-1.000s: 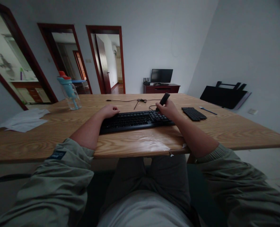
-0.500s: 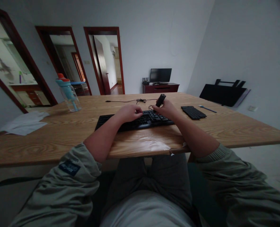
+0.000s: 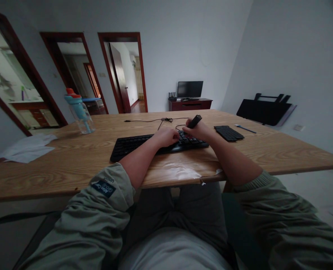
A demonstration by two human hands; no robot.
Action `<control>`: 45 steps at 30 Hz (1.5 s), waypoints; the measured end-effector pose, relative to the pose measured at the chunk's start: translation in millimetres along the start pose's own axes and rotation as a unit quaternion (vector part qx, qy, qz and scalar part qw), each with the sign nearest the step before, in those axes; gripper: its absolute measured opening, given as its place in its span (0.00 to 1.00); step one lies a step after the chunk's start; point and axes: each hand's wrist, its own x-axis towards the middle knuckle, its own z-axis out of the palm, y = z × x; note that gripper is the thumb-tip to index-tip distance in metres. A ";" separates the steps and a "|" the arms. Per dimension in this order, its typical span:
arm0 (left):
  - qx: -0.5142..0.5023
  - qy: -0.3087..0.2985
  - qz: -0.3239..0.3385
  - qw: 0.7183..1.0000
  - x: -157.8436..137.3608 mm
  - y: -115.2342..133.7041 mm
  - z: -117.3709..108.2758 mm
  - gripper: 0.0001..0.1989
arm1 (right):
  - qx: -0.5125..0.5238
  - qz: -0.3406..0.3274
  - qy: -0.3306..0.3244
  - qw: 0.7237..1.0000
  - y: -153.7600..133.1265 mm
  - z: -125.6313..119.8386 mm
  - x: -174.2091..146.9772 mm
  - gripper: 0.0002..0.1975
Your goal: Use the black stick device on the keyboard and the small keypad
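**Two hands meet over the right end of the keyboard**

The right hand (image 3: 200,129) has its fingers wrapped around a small dark stick-shaped tool (image 3: 195,121), gripped low so the upper end juts up and away, tilted toward the far side of the table. Held like a pen, that gives fine control at the bottom end, which is hidden behind the fingers. The hand sits right over the number-pad end of the black keyboard (image 3: 138,142).

The left hand (image 3: 166,137) is curled, fingers bent down onto the keys just beside the right hand (whether it pinches something or only presses, I cannot tell). Placed so close, it looks to be steadying the board where the tool is at work.

The keyboard lies flat near the front edge of the wooden table (image 3: 71,157), within easy reach of both forearms. It is matte black plastic, long and low, with its thin cable (image 3: 166,120) looping off behind it in a loose knot.

The tabletop shows a bold, wavy grain with a glossy patch near the front edge. To the right rests a small separate black keypad (image 3: 228,133), with a slim light-coloured pen-like thing (image 3: 245,129) just past it. Far left stands a clear water bottle (image 3: 79,114) with a teal lid, and crumpled white paper (image 3: 26,148) near it.
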 end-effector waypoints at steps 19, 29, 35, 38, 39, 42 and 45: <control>0.011 0.001 -0.020 1.000 -3.1 8.6 2.6 0.14 | -0.142 -0.143 -0.069 0.977 1.2 1.7 -24.5 0.05; -0.007 0.005 -0.044 0.999 -4.1 2.4 3.3 0.14 | -0.076 -0.158 -0.054 0.983 5.1 3.6 -23.0 0.05; -0.011 -0.001 -0.062 0.998 -3.5 1.7 1.3 0.14 | -0.069 -0.058 0.000 0.996 6.3 -0.4 -5.4 0.04; -0.008 0.003 -0.062 0.998 -2.6 3.9 -0.3 0.15 | -0.062 -0.063 0.001 0.996 2.9 -0.8 0.6 0.03; -0.007 0.005 -0.063 0.998 -2.0 4.8 -0.4 0.15 | -0.060 -0.066 -0.003 0.996 2.3 -0.9 1.7 0.03; -0.005 0.012 -0.063 0.998 0.9 7.0 0.6 0.16 | -0.054 -0.072 -0.015 0.996 2.7 -0.6 3.8 0.02; -0.008 0.023 -0.070 0.997 3.8 7.4 3.1 0.15 | -0.027 -0.080 -0.006 0.996 5.4 1.8 5.6 0.03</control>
